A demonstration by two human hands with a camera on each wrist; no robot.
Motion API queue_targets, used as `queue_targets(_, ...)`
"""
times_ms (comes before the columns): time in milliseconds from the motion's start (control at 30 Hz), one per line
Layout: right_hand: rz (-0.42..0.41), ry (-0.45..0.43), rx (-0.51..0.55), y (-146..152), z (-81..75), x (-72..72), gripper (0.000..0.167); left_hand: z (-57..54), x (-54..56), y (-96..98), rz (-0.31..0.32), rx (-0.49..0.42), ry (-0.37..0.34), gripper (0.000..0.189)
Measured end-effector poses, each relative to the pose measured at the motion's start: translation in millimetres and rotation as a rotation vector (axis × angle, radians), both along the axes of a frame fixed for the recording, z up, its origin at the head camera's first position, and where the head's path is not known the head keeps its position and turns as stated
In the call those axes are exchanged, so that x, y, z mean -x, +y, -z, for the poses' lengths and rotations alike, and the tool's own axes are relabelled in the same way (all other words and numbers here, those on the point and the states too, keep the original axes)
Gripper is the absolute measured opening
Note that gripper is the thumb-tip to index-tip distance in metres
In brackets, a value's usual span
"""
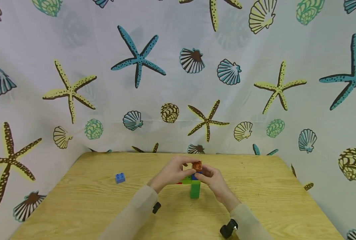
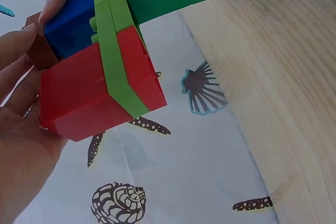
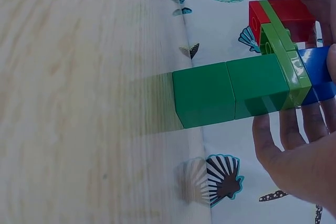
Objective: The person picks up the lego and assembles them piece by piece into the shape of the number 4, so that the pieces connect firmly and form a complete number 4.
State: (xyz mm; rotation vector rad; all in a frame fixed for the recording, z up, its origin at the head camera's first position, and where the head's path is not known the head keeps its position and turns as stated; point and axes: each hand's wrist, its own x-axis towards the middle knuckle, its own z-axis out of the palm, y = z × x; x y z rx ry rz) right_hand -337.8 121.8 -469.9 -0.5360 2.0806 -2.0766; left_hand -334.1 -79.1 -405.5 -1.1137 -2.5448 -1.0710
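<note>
Between the hands stands an upright tower of toy building bricks. Its dark green bricks (image 3: 231, 90) stand at the bottom on the table, with flat light green bricks (image 2: 113, 45) above, jutting out to one side. A blue brick (image 3: 316, 72) sits over those, topped by an orange-brown brick (image 1: 197, 165). Red bricks (image 2: 79, 95) sit above and below the jutting end. My left hand (image 1: 175, 171) pinches the orange-brown brick at the top. With thumb and fingers on either side, my right hand (image 1: 215, 182) holds the tower at the blue brick.
A loose blue brick (image 1: 120, 178) lies on the wooden table (image 1: 85, 196), left of the hands. Behind the table and along its sides hangs a white cloth (image 1: 172, 86) printed with starfish and shells.
</note>
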Motion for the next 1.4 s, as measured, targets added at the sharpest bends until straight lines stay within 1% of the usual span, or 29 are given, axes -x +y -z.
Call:
queue_targets(167, -0.006, 0.002, -0.009, 0.5, 1.2, 0.8, 0.05, -2.9, -0.2, 0.6, -0.012, 0.049, 0.01, 0.038)
queue_targets(267, 0.001, 0.006, -0.015, 1.2, 1.6, 1.6, 0.049, -4.6, -0.1, 1.7, -0.015, 0.064, 0.004, 0.039)
queue_targets(500, 0.002, 0.013, -0.022, 1.5, 1.6, 2.5, 0.049, -6.0, -0.6, 2.5, -0.013, 0.06, -0.028, 0.038)
queue_targets(600, 0.004, 0.005, -0.023, 1.6, 1.8, 2.9, 0.049, -6.2, 0.3, 2.6, -0.023, 0.065, -0.03, 0.036)
queue_targets(800, 0.003, 0.006, -0.024, 0.9, 0.5, 1.8, 0.051, -4.8, 2.0, 1.2, -0.032, 0.047, -0.065, 0.035)
queue_targets(833, 0.001, 0.006, -0.025, 0.8, 0.2, 1.7, 0.051, -4.4, 2.2, 0.8, -0.03, 0.047, -0.064, 0.036)
queue_targets(933, 0.003, 0.005, -0.027, 0.4, -0.2, 1.6, 0.051, -3.3, 2.9, -0.2, -0.027, 0.063, -0.027, 0.037)
queue_targets(1067, 0.012, -0.001, -0.026, -0.6, 1.0, 1.8, 0.05, -1.2, 2.2, -1.5, -0.047, 0.082, 0.002, 0.038)
queue_targets(1200, 0.009, -0.008, -0.023, -0.4, 0.6, 1.0, 0.051, 0.0, 2.3, -2.0, -0.058, 0.078, -0.013, 0.039)
queue_targets(1400, 0.011, -0.008, -0.028, 0.0, -0.2, -0.6, 0.052, 0.1, 4.9, -2.0, -0.026, 0.038, -0.05, 0.035)
